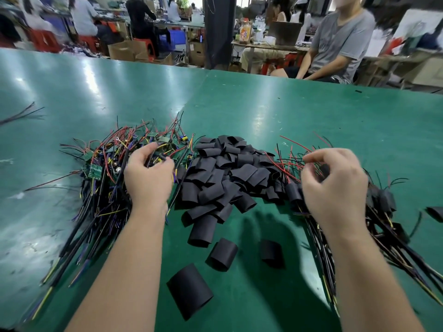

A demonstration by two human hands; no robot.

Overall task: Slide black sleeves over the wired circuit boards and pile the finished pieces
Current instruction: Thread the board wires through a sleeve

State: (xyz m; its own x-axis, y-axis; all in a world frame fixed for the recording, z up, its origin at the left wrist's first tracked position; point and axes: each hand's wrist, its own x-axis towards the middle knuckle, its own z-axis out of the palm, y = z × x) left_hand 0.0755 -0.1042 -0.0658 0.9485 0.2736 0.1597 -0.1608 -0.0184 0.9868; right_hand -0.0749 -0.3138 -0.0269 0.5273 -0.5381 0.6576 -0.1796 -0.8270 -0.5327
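A tangle of bare wired circuit boards (103, 164) with green boards and red, black and yellow wires lies on the left of the green table. My left hand (148, 176) reaches into it, its fingers curled round wires of one board. A heap of short black sleeves (230, 171) fills the middle, with a few loose sleeves (189, 289) nearer me. On the right lies the pile of sleeved pieces (383, 207) with long wires. My right hand (335, 185) hovers over this pile, fingers curled, thumb and fingertips pinching thin wires there.
The green table (287, 111) stretches far ahead. A few stray black wires (19, 115) lie at the far left edge. One sleeve (435, 213) sits at the right border. A person in a grey shirt (340, 44) sits across the table; other workers are behind.
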